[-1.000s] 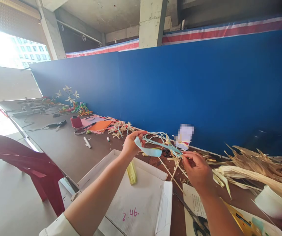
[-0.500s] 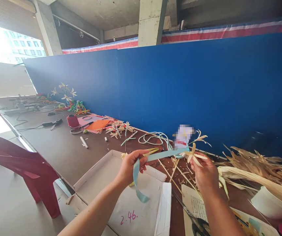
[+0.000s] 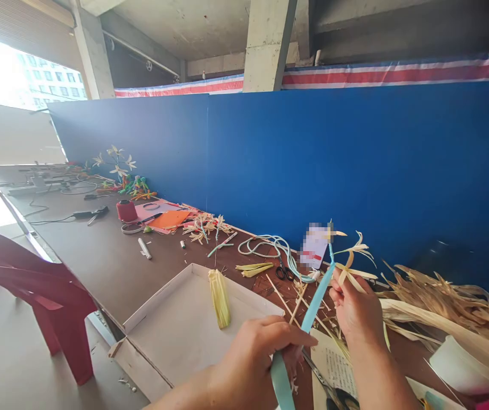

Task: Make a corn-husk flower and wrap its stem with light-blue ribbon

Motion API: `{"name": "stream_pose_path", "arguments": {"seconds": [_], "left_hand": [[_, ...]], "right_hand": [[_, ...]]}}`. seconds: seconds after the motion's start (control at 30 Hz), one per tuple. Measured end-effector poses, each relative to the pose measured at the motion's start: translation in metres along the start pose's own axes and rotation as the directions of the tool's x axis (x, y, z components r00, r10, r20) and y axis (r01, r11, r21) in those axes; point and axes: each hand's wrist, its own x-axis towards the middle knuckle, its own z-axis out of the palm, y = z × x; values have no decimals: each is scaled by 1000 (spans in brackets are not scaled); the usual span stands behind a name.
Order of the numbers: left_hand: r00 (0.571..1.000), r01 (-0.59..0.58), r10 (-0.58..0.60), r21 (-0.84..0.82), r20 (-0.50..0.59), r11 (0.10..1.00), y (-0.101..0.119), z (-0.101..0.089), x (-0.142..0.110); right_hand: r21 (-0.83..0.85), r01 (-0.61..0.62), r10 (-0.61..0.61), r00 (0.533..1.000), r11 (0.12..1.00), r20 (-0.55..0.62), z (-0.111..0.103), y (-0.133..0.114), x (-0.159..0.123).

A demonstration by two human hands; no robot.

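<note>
A strip of light blue tape [image 3: 317, 299] runs taut between my hands. My left hand [image 3: 265, 347] is closed on it low over the box, with a loose end hanging below the fingers. My right hand [image 3: 357, 307] pinches a pale husk flower [image 3: 347, 269] with narrow petals, where the tape meets its blue-wrapped stem. More thin petals stick out above that hand. Under my left hand lies a shallow white cardboard box [image 3: 154, 293] with a yellow-green piece of husk [image 3: 219, 299] in it. Large scissors [image 3: 333, 387] lie partly hidden between my arms.
A phone [image 3: 313, 250] leans near the blue partition [image 3: 355, 159]. Small black scissors [image 3: 284, 272], blue cord [image 3: 265, 242] and sticks lie beyond the box. Dried husks [image 3: 444, 302] and a white bowl [image 3: 461, 364] are at right. A red chair [image 3: 48, 302] stands left.
My left hand has moved down and right, toward me, drawing the tape from nearly level to steeply slanted. My right hand still holds the flower, slightly shifted. The box's husk is now uncovered.
</note>
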Motion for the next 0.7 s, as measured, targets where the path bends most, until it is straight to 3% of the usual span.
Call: {"name": "stream_pose_path", "arguments": {"seconds": [0.07,0.13,0.2,0.27,0.33,0.37,0.4,0.47,0.53,0.57,0.63,0.7], "left_hand": [[999,31,-32,31,33,999,-7,5,0],[989,135,-139,74,44,988,-19,5,1],[959,250,-268,174,89,953,-32,-3,3],[903,286,-374,352,212,891,-41,-19,6],[858,161,-381,526,343,835,-42,-39,13],[850,81,-347,553,395,829,-39,-48,19],[869,34,-291,538,400,842,-35,-56,26],[927,42,-203,453,314,891,-26,-63,44],[960,241,-274,326,61,914,-22,-59,65],[947,320,-318,238,-48,917,-22,-53,76],[910,397,-383,71,-162,915,-27,-37,97],[901,400,-408,-84,-148,913,-35,-19,115]], "right_hand": [[18,-7,7,1000,1000,9,0,-4,1],[24,-1,1,1000,1000,10,-1,-7,4],[5,13,-13,1000,1000,-2,-3,-8,8],[-34,14,-14,1000,999,-13,-4,-10,12],[-86,-9,8,1000,996,-10,-4,-13,15],[-113,-23,23,1000,993,-6,-3,-14,16],[-137,-36,36,999,990,-2,-3,-16,16],[-172,-51,53,999,984,7,0,-18,17],[-196,-69,71,997,978,2,3,-18,16],[-210,-84,84,996,974,-8,4,-17,16],[-226,-116,114,993,967,-19,6,-15,14],[-218,-139,141,990,966,-6,7,-12,12]]}}
